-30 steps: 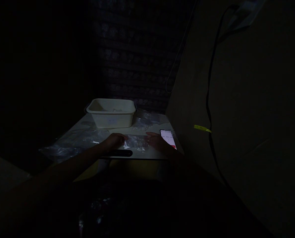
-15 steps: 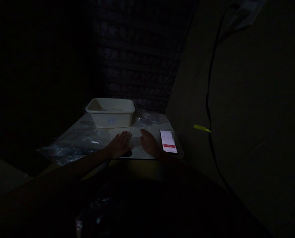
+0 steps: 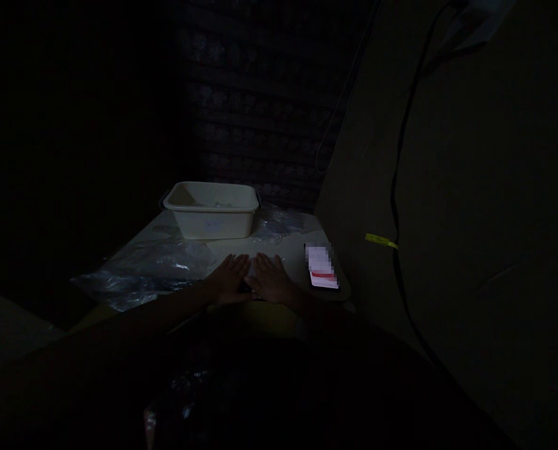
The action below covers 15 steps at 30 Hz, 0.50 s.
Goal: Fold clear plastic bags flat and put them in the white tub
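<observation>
Palm down near the front edge of a small white table (image 3: 297, 253), my left hand (image 3: 229, 279) lies flat with its fingers stretched out. Close beside it, my right hand (image 3: 270, 279) is also flat, fingers pointing away from me. Between and under the hands shows a bit of thin, pale, see-through material, too dark to name. A cream plastic tub (image 3: 215, 225) stands behind the hands, with something pale inside that I cannot make out. Right of my right hand lies a phone (image 3: 322, 265) with its screen lit.
Clear plastic sheeting (image 3: 152, 269) covers the table's left side and hangs over its edge. More clear plastic (image 3: 283, 222) lies at the back right. A black cable (image 3: 394, 187) with a yellow tag (image 3: 379, 240) runs down the right wall. A patterned curtain (image 3: 250, 125) hangs behind.
My right hand has turned from its edge to palm down and moved left, close to my left hand. My left hand has shifted slightly right. The view has moved a little.
</observation>
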Available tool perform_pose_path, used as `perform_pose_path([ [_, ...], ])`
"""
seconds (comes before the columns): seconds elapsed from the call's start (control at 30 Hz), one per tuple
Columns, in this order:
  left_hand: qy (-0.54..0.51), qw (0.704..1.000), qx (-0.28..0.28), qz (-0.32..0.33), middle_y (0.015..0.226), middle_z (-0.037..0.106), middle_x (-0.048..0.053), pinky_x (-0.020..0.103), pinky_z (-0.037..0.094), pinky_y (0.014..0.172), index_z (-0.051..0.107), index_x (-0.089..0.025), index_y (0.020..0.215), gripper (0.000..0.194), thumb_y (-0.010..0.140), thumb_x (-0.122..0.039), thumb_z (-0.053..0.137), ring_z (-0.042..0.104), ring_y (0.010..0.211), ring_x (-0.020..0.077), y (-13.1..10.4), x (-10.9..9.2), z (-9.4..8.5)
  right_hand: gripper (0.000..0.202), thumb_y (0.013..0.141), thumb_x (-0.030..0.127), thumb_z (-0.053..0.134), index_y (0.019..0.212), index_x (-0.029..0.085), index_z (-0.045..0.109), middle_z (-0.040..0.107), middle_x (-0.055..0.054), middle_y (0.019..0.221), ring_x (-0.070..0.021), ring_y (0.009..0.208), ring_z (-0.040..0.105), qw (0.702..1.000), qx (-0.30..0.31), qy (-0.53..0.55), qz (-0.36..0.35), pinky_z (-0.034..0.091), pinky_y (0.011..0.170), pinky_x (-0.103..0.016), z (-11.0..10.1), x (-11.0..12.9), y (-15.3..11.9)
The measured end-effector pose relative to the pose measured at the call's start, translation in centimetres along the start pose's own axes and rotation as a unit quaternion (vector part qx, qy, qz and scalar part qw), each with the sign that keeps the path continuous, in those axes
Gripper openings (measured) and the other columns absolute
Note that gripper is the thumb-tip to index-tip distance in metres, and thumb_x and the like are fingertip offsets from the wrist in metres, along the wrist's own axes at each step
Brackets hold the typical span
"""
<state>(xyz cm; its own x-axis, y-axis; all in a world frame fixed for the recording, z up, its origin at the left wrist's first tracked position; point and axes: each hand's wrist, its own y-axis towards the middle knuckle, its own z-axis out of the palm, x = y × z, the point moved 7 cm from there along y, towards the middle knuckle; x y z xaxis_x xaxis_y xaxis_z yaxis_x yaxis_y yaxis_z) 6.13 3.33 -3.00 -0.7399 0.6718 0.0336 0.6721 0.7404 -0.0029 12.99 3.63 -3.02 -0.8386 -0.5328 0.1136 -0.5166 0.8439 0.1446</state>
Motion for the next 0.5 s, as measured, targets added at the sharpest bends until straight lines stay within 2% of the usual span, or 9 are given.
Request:
perform_pose_path([
  [0.23,-0.007,1.0,0.002,-0.014,0.126,0.02,0.024,0.046,0.005,0.091,0.027,-0.001,0.12,0.08,0.065,-0.06,0.03,0.013,0.117,0.0297,0.0,0.0,0.0,0.063,0.076,0.049,0.02,0.119,0.005,0.029,0.024,-0.019,0.126,-0.0251,0.118,0.015,0.999,0.003,-0.004,0.032,0.002,0.092,-0.048,0.0,-0.8,-0.5],
  [0.5,-0.001,1.0,0.013,-0.017,0.127,0.014,0.025,0.049,0.005,0.089,0.021,0.0,0.122,0.087,0.064,-0.065,0.023,0.01,0.117,0.032,0.1,0.2,0.4,0.066,0.075,0.051,0.02,0.119,0.002,0.028,0.023,-0.022,0.126,-0.0263,0.118,0.016,0.995,-0.011,-0.011,0.097,0.003,0.091,-0.049,-0.3,-2.5,-1.8],
])
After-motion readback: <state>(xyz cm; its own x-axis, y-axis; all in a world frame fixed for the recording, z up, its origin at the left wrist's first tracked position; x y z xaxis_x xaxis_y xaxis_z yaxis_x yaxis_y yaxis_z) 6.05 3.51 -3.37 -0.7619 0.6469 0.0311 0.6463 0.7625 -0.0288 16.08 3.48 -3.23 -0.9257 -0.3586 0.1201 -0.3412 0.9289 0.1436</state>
